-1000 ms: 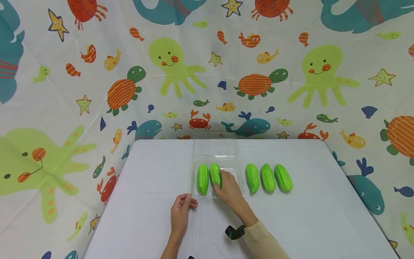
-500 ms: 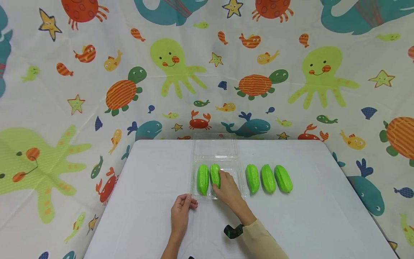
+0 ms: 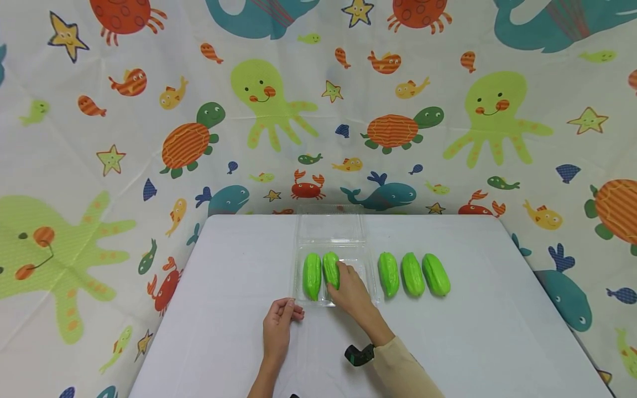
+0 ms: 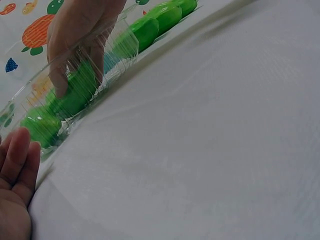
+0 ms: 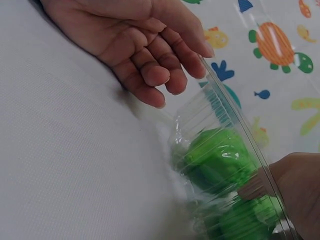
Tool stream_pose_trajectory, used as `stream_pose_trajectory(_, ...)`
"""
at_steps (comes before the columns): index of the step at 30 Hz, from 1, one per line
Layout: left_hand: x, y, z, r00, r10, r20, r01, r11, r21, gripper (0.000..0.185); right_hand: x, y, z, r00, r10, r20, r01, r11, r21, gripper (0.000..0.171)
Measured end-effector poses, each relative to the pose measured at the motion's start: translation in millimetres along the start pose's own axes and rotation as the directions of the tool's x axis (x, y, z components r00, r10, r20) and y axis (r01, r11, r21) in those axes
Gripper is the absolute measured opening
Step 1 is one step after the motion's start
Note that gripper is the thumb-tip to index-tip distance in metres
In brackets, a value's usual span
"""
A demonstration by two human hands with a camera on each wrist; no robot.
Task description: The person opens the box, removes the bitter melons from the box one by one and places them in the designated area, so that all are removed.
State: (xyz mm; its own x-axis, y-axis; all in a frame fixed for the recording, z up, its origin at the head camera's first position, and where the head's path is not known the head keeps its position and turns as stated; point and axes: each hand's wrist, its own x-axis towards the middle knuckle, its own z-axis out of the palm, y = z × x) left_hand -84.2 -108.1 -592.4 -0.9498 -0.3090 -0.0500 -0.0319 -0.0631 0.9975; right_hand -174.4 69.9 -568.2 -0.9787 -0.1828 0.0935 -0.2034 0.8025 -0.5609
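Observation:
A clear plastic clamshell box (image 3: 368,276) stands with its lid raised at the back. Two long, bright green ridged vegetables lie in its tray: the left one (image 3: 312,276) by the left wall, the other vegetable (image 3: 329,264) beside it. My right hand (image 3: 352,293) reaches over the front wall and grips that second vegetable, thumb on the near end, fingers along its right side. At the box's front left corner, my left hand (image 3: 277,326) pinches the rim between thumb and index finger, as the right wrist view shows, its other fingers curled loosely below.
Several more things surround the box: three like green vegetables (image 3: 412,275) stand in a row to its right on the white table (image 3: 239,260). Behind the table hangs a cloth (image 3: 298,121) printed with sea animals. A black wrist camera (image 3: 359,355) sits on my right wrist.
My right hand has shifted very slightly to the left and stays on the second vegetable. The left hand and the box keep their places.

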Motion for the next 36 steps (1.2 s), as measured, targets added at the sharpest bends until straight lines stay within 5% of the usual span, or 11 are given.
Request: stream_pose_trajectory(36, -1.5, 0.0, 0.9, 1.0, 0.002, -0.007, -0.002, 1.0, 0.021, 0.026, -5.9, -1.6, -7.7, 0.993, -0.034, -0.117, 0.044, 0.996, 0.081, 0.06)
